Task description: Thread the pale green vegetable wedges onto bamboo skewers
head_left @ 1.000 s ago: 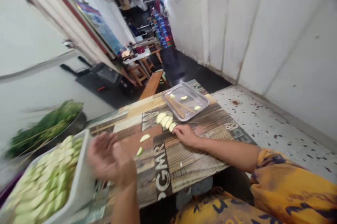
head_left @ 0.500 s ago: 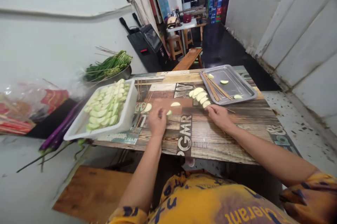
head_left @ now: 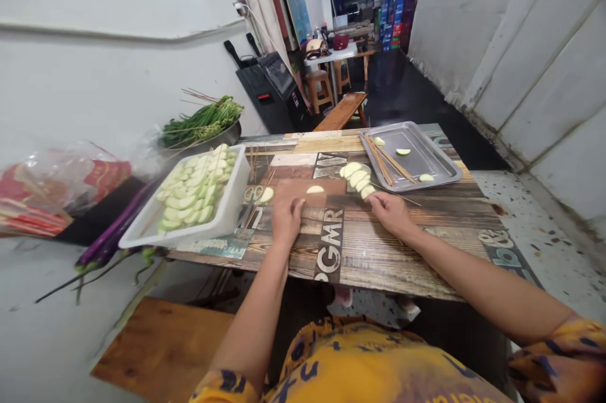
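Note:
My right hand [head_left: 389, 210] pinches a thin skewer threaded with several pale green slices [head_left: 357, 179]; the slices fan out up and left of my fingertips, near the metal tray. My left hand [head_left: 286, 220] rests low over the table with fingers pressed together; whatever it may hold is hidden. One loose slice [head_left: 315, 189] lies just beyond it on the brown patch, and another slice [head_left: 266, 194] lies to its upper left. At the left, a white bin [head_left: 240, 182] is heaped with slices. The metal tray [head_left: 447, 170] carries a bundle of sticks [head_left: 386, 160] and a few slices.
Loose sticks [head_left: 253, 166] lie beside the bin. Behind it stands a bowl of green vegetables [head_left: 206, 123]. Purple eggplants [head_left: 111, 226] and plastic bags [head_left: 71, 179] are at the far left. A wooden bench [head_left: 341, 111] stands beyond the table.
The small slice that showed beside my left fingertips is no longer visible. My right hand and its skewer have shifted slightly left. The whole view has moved a little.

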Motion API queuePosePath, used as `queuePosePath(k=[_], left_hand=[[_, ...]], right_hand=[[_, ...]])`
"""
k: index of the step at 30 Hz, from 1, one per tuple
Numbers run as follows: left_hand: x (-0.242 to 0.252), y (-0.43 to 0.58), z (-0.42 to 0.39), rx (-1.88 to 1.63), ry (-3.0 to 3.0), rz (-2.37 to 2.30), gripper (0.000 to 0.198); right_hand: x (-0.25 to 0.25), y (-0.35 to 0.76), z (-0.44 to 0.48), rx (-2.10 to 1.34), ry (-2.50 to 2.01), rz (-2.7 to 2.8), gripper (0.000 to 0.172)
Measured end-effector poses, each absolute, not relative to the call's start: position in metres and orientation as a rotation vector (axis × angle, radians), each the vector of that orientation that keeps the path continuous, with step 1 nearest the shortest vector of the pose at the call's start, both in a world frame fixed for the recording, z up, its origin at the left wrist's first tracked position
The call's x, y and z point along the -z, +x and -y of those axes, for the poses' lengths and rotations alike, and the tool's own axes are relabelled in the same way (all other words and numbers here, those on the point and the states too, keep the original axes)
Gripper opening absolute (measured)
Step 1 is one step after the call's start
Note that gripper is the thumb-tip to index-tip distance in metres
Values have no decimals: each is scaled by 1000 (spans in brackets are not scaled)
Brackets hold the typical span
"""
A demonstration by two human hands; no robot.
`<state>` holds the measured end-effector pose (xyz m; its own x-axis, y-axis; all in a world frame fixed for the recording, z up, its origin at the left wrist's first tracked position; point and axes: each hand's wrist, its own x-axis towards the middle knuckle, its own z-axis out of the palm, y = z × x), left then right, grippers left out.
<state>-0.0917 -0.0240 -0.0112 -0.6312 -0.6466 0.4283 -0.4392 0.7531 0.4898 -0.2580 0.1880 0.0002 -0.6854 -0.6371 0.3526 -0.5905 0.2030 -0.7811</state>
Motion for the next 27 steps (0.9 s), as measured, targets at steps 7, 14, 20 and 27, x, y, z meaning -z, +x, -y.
queuePosePath(k=[7,14,20,27], left_hand=[[5,-93,16,250,986,2462,35],[-8,-102,-16,-135,905,2766,29],[-14,-90,-19,195,870,2759,19],[-41,-138,14,1331,783,2109,20]], right_hand=[[0,-255,-189,1512,-1287,-2422,28],[2,-255,-190,1517,-1351,-2414,28],[0,-254,-192,1505,-1378,-2479,25],[-11,-227,-200,1307,-1725,-2401,27]])
